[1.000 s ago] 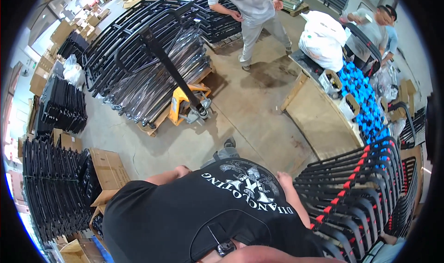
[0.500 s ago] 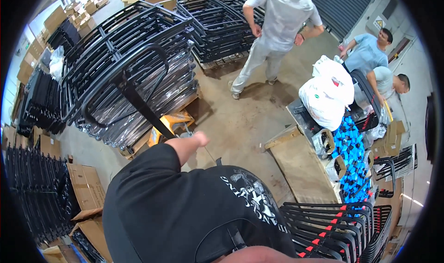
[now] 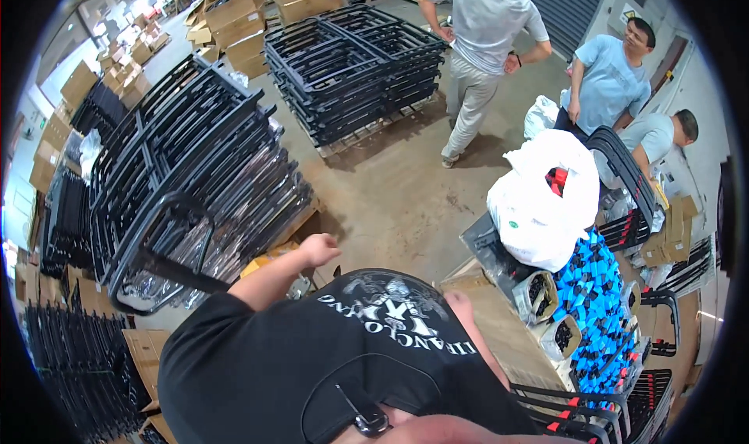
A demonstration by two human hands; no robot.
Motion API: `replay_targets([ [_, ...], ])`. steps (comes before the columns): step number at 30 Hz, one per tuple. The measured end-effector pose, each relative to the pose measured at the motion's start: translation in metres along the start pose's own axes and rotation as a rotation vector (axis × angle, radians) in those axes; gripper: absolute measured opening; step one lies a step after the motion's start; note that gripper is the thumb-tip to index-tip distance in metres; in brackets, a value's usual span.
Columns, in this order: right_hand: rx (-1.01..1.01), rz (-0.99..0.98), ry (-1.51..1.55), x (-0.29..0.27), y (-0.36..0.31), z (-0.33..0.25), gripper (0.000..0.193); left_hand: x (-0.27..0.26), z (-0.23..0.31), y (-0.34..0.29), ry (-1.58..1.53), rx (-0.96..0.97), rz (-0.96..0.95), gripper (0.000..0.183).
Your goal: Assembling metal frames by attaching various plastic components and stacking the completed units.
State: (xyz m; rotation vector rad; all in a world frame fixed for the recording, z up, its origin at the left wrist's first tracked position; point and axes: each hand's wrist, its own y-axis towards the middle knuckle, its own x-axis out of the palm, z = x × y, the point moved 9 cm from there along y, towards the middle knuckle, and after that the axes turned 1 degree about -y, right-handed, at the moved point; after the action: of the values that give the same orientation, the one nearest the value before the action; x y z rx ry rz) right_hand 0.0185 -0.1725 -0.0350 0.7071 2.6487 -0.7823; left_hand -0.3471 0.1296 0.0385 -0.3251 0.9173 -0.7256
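Note:
My left hand is out in front of my black shirt, its fingers loosely curled with nothing visible in them. Close by on the left is the black loop handle of a pallet jack, apart from the hand; part of its orange body shows behind my forearm. The jack stands at a pallet stacked with black metal frames, plastic film hanging on their side. My right hand hangs beside my body near a wooden workbench; its fingers cannot be made out.
A second stack of black frames sits on a pallet ahead. One person stands beyond, two more at the right. On the bench lie a white sack and many blue-and-black parts. Cardboard boxes stand far left.
My view has turned and my body has shifted. My left hand has come up from beside the jack's handle, now lower in view. My right hand has come into sight; the standing person has stepped.

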Motion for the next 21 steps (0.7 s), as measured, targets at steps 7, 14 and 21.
replay_targets([
  [7, -0.08, -0.261, 0.092, 0.055, 0.164, -0.194, 0.017, -0.123, -0.014, -0.014, -0.216, -0.046, 0.425, 0.035],
  [14, -0.127, -0.438, -0.034, 0.186, 0.255, -0.313, 0.018, -0.204, -0.099, 0.011, -0.455, -0.041, 0.715, 0.035],
  [21, -0.174, -0.713, -0.18, 0.31, 0.306, -0.426, 0.016, -0.305, -0.112, 0.007, -0.65, -0.01, 0.977, 0.037],
])
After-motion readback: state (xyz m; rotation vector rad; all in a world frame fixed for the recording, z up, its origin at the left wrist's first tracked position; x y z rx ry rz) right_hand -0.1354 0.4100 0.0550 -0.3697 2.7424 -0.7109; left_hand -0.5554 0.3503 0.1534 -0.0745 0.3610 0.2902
